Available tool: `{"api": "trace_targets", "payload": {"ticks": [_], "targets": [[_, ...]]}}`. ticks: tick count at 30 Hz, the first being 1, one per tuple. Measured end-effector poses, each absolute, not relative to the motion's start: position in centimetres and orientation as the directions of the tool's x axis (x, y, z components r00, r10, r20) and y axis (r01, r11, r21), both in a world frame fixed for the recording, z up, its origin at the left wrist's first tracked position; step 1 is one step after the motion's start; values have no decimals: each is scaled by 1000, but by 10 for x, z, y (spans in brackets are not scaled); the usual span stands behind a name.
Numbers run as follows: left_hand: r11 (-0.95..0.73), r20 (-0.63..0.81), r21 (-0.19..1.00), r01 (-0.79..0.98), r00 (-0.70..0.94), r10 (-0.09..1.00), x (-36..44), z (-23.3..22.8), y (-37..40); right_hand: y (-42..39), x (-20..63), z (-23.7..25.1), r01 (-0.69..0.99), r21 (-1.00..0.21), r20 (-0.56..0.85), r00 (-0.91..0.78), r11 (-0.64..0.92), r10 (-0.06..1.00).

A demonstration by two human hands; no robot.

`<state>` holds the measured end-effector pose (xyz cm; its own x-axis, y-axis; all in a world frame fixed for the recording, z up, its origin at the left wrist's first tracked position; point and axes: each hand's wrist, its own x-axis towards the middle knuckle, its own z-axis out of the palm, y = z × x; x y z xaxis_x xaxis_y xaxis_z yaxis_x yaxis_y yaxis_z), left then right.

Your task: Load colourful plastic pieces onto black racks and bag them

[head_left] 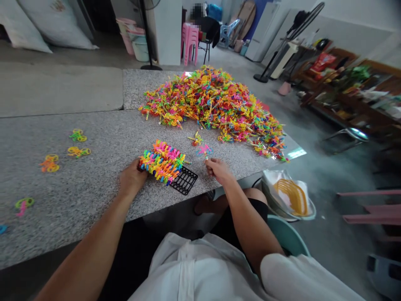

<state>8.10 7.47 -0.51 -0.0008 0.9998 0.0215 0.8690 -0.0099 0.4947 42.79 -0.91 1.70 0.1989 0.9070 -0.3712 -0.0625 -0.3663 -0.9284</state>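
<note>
The left hand point(131, 177) rests on the granite desk point(94, 167), fingers curled against the near end of a black grid tray point(184, 180) packed with rows of colourful plastic pieces point(163, 161). The right hand point(219, 170) lies just right of the tray, fingers pinching what looks like a pink piece point(204, 149). Farther back, a big heap of like pieces point(216, 104) covers the desk.

No text, label or number can be read; the sack's point(58, 5) mark seems blurred.
</note>
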Motion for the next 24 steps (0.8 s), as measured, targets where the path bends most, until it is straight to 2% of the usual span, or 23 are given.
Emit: {"api": "trace_targets", "payload": {"ticks": [2, 4, 8, 10, 13, 15, 18, 24], "targets": [[-2, 15, 502, 865, -7, 1000, 81, -5, 75, -13, 419, 20, -239, -921, -341, 119, -306, 933], [1, 14, 506, 862, -10, 1000, 81, -5, 75, -13, 408, 21, -325, -907, -320, 116, -268, 940], [-23, 37, 503, 864, 5, 999, 82, -4, 75, -8, 384, 16, -323, -917, -298, 161, -235, 941], [-31, 42, 512, 859, 11, 999, 82, -3, 75, -5, 373, 15, -191, -949, -286, 187, -251, 940], [-32, 42, 532, 846, 12, 999, 82, -1, 75, 0, 362, 18, 165, -943, -244, 243, -288, 939], [-36, 46, 542, 840, 13, 999, 82, 0, 74, 5, 358, 23, 350, -879, -267, 202, -324, 942], [-43, 49, 559, 828, 19, 999, 82, 0, 74, 11, 353, 31, 515, -782, -352, 101, -352, 930], [-50, 53, 536, 843, 25, 998, 82, -4, 75, 13, 342, 34, 809, -558, -177, 98, -182, 979]]}}
